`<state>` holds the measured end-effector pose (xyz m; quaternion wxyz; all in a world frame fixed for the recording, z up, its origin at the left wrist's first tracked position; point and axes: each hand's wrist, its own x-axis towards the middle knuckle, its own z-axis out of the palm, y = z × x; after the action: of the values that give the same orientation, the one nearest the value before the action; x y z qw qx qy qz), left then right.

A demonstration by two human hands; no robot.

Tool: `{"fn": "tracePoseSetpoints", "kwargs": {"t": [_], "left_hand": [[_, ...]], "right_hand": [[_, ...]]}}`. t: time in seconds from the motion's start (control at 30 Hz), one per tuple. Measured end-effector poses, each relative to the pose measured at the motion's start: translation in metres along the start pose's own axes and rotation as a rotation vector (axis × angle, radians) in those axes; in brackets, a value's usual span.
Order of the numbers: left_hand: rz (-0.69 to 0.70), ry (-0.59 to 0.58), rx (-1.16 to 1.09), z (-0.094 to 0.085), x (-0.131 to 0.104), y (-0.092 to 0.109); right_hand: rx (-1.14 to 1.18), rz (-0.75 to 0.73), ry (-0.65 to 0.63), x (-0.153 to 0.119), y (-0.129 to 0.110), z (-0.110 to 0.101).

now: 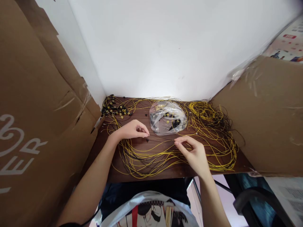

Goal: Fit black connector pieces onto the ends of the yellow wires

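My left hand is pinched above the table's middle, with thumb and fingertips together on a thin dark wire. My right hand pinches the wire too, a little lower and to the right, so it spans the gap between both hands. Beneath and in front of them, a loose bundle of yellow and black wires curves across the brown table. A small black piece lies just below my left fingertips.
Behind my hands sits a clear plastic bag with black and yellow parts. Connectors cluster at the back left, and a wire tangle at the back right. Cardboard walls flank both sides; a white bag is below the front edge.
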<state>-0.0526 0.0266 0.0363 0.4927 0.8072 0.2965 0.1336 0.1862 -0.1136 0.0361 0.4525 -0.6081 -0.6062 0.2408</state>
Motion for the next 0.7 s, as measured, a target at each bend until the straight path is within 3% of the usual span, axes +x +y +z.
{"fn": "tracePoseSetpoints", "kwargs": {"t": [0.2, 0.4, 0.7], "left_hand": [[-0.022, 0.132, 0.094, -0.016, -0.009, -0.006], [-0.095, 0.221, 0.174, -0.027, -0.017, -0.018], [-0.073, 0.242, 0.187, -0.029, -0.018, -0.024]], "right_hand": [[-0.025, 0.023, -0.070, 0.001, 0.006, -0.003], [-0.115, 0.013, -0.294, 0.003, 0.006, -0.006], [-0.330, -0.124, -0.268, 0.006, -0.008, 0.041]]}}
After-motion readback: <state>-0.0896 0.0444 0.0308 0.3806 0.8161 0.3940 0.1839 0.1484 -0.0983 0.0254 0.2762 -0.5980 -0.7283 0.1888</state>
